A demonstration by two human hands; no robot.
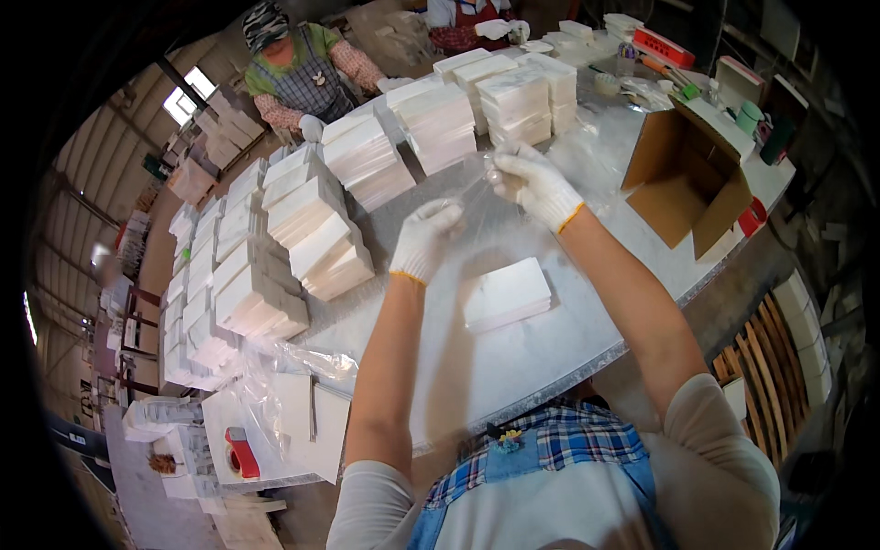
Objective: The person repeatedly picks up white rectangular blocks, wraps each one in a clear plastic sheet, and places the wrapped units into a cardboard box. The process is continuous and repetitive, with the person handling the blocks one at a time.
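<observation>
Both my hands wear white knit gloves with yellow cuffs and are raised over the table's middle. My right hand (pixel 533 186), fingers pinched, grips a clear plastic film (pixel 474 194). Lower and to the left, my left hand (pixel 429 236) is closed on the same film, which stretches between the two; whether it is a bag or a sheet I cannot tell. Below them a small stack of white tiles (pixel 509 291) lies flat on the grey table (pixel 559 344), touched by neither hand.
Rows of white tile stacks (pixel 357 156) fill the table's left and far side. An open cardboard box (pixel 683 179) stands at right, beside loose plastic film (pixel 596 147). A red tape dispenser (pixel 241 452) lies front left. Two people (pixel 298 78) stand across the table.
</observation>
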